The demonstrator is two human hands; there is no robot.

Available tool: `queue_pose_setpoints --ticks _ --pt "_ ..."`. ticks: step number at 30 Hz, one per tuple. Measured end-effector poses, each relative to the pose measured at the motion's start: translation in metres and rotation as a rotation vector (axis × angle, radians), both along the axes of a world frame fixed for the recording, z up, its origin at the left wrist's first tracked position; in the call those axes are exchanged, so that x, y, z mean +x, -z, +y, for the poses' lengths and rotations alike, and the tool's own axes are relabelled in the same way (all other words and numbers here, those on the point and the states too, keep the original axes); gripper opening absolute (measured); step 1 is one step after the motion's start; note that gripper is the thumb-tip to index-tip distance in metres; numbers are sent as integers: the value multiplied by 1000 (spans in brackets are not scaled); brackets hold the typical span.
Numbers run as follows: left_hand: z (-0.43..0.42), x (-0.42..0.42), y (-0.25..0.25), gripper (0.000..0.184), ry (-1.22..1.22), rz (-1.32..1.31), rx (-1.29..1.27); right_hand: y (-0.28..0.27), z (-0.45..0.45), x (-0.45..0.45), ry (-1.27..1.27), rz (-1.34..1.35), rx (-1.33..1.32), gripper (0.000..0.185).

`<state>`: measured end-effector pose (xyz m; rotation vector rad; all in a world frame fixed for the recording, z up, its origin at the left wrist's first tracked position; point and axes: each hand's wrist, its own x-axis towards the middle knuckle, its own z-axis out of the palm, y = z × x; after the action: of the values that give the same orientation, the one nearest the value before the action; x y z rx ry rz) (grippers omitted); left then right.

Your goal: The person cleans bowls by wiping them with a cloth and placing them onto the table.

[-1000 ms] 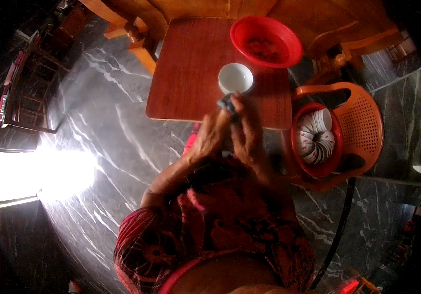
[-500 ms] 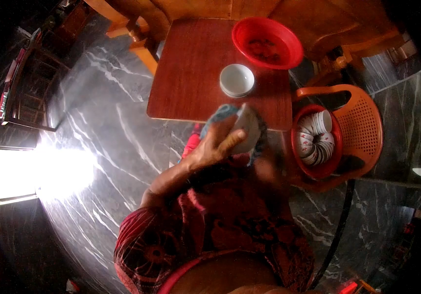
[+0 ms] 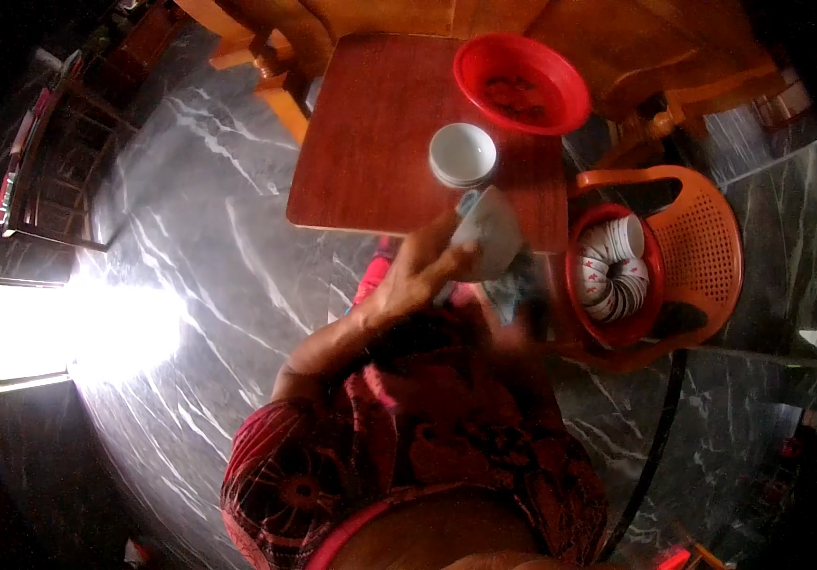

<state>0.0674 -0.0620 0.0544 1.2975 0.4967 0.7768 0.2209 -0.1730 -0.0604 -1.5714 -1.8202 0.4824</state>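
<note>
My left hand (image 3: 420,273) is closed around a white bowl (image 3: 492,236), which is tilted on its side just in front of the table's near edge. A blue-grey cloth (image 3: 507,293) hangs below the bowl, and a bit of blue cloth shows at its upper rim. My right hand (image 3: 515,344) is a dark blur beneath the cloth, close to it; its fingers cannot be made out. Just beyond the held bowl, a short stack of white bowls (image 3: 464,154) stands upright on the reddish-brown table (image 3: 361,142).
A red basin (image 3: 570,90) with dark reddish contents sits at the table's far right corner. To the right, an orange plastic chair (image 3: 703,256) bears a red tub (image 3: 608,334) holding several white bowls nested in a curved row (image 3: 617,285). Grey marbled floor (image 3: 228,247) surrounds the table.
The bowl in my left hand has turned and shifted slightly right and up. The cloth that showed around its left side now hangs mostly below it. My right hand has stayed low and blurred.
</note>
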Motion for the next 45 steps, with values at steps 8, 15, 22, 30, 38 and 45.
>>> queue_pose_setpoints --ticks 8,15,22,30,38,45 --pt "-11 -3 10 26 -126 117 -61 -67 45 2 193 115 332 46" --pt "-1 6 29 30 -89 137 232 -96 52 -25 89 269 317 52" --pt "8 -10 19 28 -48 226 289 -85 69 -14 37 267 266 48" --pt "0 -10 8 22 -65 60 60 -32 81 2 -189 1506 -184 45" --pt "0 0 29 23 -86 -54 -28 2 14 -8 -108 1086 -437 45" --pt "0 -3 34 34 -160 179 -171 -5 -1 -2 -43 839 -419 46"
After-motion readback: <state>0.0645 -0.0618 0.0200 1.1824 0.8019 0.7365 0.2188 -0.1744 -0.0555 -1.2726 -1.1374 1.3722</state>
